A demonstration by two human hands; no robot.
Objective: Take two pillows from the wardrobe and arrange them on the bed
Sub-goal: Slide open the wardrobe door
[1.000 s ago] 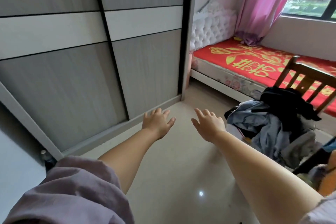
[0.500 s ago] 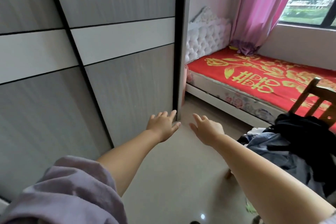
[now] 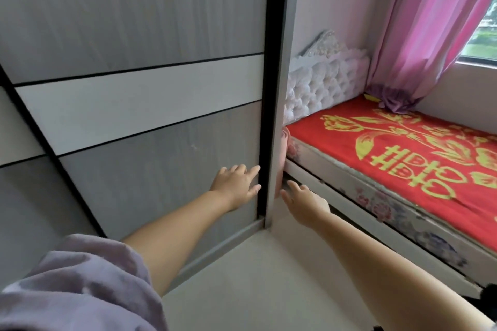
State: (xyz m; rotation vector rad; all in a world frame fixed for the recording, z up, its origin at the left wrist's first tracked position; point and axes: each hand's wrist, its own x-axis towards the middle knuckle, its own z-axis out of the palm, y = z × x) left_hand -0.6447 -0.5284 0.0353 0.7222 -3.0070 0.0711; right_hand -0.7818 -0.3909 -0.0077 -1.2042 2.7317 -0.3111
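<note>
The wardrobe [image 3: 150, 35] fills the left of the view, its grey sliding doors with a white band closed. My left hand [image 3: 236, 183] reaches to the right door's black edge strip, fingers straight, fingertips at or on the strip. My right hand [image 3: 301, 200] is stretched out just past the wardrobe's right end, fingers spread, holding nothing. The bed [image 3: 398, 153] with a red and gold cover lies to the right, its white tufted headboard [image 3: 322, 86] against the wall. No pillow is in view.
A pink curtain [image 3: 435, 29] hangs over the bed's far corner beside a window. A narrow gap separates the wardrobe's end panel from the bed frame. Pale floor [image 3: 255, 285] lies below my arms. A dark item shows at the bottom right edge.
I have moved closer to the wardrobe's right end. Both hands have advanced toward the door edge. The chair with clothes has slipped out of view to the right.
</note>
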